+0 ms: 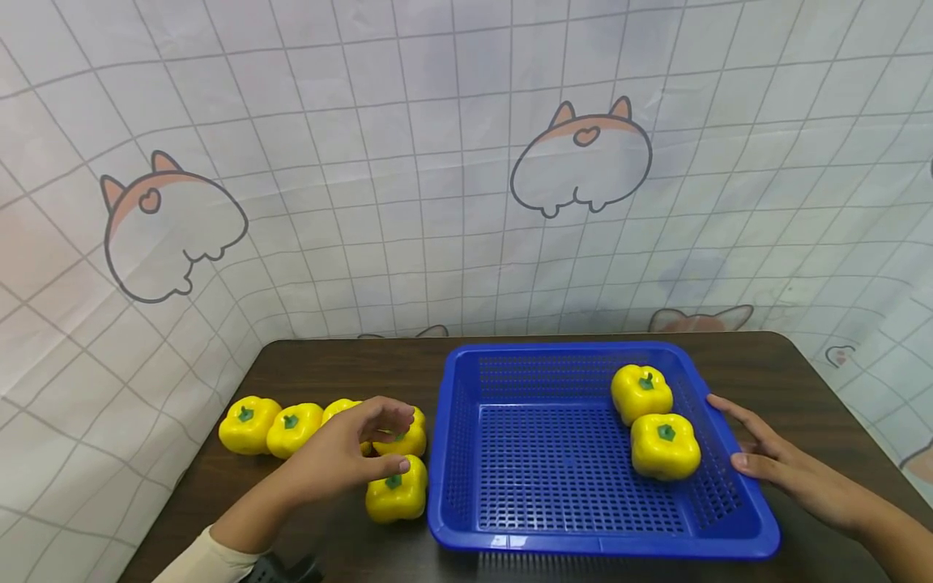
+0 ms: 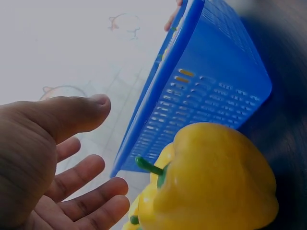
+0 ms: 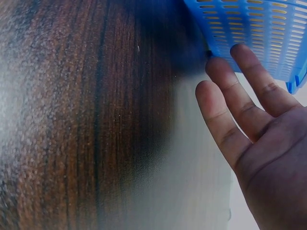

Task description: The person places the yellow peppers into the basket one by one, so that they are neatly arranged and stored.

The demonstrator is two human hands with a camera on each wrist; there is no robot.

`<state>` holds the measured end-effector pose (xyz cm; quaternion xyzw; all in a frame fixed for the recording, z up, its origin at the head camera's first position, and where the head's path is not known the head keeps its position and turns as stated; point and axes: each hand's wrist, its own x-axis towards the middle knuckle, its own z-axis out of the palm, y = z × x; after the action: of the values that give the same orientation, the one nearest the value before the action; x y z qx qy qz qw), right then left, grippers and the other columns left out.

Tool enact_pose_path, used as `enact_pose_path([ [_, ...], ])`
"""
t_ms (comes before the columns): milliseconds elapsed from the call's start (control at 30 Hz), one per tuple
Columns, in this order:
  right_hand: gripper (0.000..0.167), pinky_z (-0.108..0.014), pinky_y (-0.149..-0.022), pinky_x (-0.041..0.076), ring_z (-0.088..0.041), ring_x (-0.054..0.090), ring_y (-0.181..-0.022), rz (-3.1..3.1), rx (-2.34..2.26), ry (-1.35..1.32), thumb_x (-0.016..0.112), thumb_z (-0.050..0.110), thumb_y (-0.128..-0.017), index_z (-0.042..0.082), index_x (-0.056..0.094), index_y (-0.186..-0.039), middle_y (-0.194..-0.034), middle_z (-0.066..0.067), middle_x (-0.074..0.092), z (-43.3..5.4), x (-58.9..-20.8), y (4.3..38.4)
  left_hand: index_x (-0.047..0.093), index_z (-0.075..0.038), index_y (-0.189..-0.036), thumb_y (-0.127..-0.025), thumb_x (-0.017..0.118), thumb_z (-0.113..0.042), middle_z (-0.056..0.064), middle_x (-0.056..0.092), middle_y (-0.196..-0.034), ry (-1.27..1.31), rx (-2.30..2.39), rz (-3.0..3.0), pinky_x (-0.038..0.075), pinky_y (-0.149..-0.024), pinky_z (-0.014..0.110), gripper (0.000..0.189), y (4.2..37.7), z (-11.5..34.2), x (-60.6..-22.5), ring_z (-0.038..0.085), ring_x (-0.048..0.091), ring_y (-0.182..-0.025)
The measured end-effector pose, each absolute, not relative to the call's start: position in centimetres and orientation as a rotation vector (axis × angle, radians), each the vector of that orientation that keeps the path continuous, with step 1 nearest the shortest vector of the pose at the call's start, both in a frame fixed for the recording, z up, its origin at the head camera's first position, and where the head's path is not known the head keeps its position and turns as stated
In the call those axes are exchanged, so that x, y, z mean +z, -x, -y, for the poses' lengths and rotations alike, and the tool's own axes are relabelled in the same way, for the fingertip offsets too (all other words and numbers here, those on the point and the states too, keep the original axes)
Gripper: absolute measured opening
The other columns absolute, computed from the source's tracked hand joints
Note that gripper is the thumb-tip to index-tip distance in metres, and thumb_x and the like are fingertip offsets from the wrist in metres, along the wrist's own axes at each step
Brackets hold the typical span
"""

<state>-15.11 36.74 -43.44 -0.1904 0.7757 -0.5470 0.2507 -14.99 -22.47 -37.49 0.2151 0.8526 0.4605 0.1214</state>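
Two yellow peppers are in the blue basket, five more peppers sit outside, and from here I see left hand and right hand fingers loose, gripping nothing.

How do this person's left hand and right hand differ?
The left hand reaches over yellow peppers outside the basket, while the right hand is at the basket's right rim.
A cream sleeve shows below the left hand; behind the right hand, only bare forearm shows.
Shared: both are bare, and neither grips a pepper.
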Motion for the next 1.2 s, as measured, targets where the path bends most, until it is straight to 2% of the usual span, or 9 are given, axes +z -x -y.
enact_pose_path([
  [200,0.067,-0.037,-0.090,0.057,-0.034,0.064,-0.115,-2.090,-1.499,0.521,0.029,0.014,-0.110,0.038,-0.004,-0.163,-0.142,-0.035,0.042,-36.9,-43.5,15.3,0.059,-0.003,-0.133,-0.089,0.084,-0.026,0.011,0.063,-0.130,-0.675,1.346,-2.540,0.050,-0.103,0.044,0.055,14.0,23.6,-38.2,0.029,0.061,-0.122],
  [367,0.067,-0.038,-0.090,0.058,-0.033,0.064,-0.116,-2.091,-1.504,0.498,0.029,0.015,-0.110,0.037,-0.005,-0.164,-0.145,-0.037,0.037,-36.8,-43.5,15.2,0.061,-0.007,-0.133,-0.088,0.084,-0.030,0.007,0.064,-0.132,-0.652,1.304,-2.592,0.049,-0.104,0.042,0.055,13.0,24.3,-38.6,0.026,0.061,-0.123],
  [533,0.067,-0.036,-0.092,0.057,-0.029,0.063,-0.119,-2.110,-1.505,0.488,0.030,0.014,-0.110,0.032,-0.005,-0.164,-0.151,-0.039,0.029,-36.7,-43.4,15.1,0.060,-0.007,-0.134,-0.088,0.083,-0.031,0.006,0.063,-0.132,-0.635,1.301,-2.591,0.051,-0.102,0.042,0.057,12.5,24.9,-38.9,0.027,0.062,-0.121],
  [767,0.067,-0.038,-0.091,0.058,-0.031,0.064,-0.118,-2.086,-1.523,0.496,0.029,0.014,-0.110,0.036,-0.004,-0.164,-0.149,-0.042,0.031,-36.8,-43.5,15.0,0.059,-0.004,-0.135,-0.088,0.084,-0.029,0.007,0.062,-0.134,-0.628,1.303,-2.563,0.050,-0.102,0.043,0.058,11.9,25.3,-39.5,0.025,0.063,-0.119],
  [967,0.067,-0.035,-0.092,0.056,-0.027,0.062,-0.121,-2.090,-1.526,0.489,0.030,0.014,-0.110,0.032,-0.005,-0.164,-0.153,-0.043,0.021,-36.7,-43.5,14.9,0.059,-0.006,-0.135,-0.086,0.085,-0.028,0.006,0.061,-0.136,-0.620,1.284,-2.582,0.049,-0.104,0.043,0.060,11.7,25.5,-40.3,0.025,0.062,-0.120],
  [1200,0.067,-0.037,-0.093,0.056,-0.034,0.062,-0.120,-2.061,-1.522,0.472,0.028,0.015,-0.111,0.036,-0.007,-0.163,-0.152,-0.040,0.028,-36.6,-43.3,15.1,0.056,-0.009,-0.138,-0.083,0.088,-0.030,0.007,0.059,-0.138,-0.570,1.272,-2.573,0.049,-0.103,0.045,0.067,11.6,25.8,-40.8,0.027,0.060,-0.122],
])
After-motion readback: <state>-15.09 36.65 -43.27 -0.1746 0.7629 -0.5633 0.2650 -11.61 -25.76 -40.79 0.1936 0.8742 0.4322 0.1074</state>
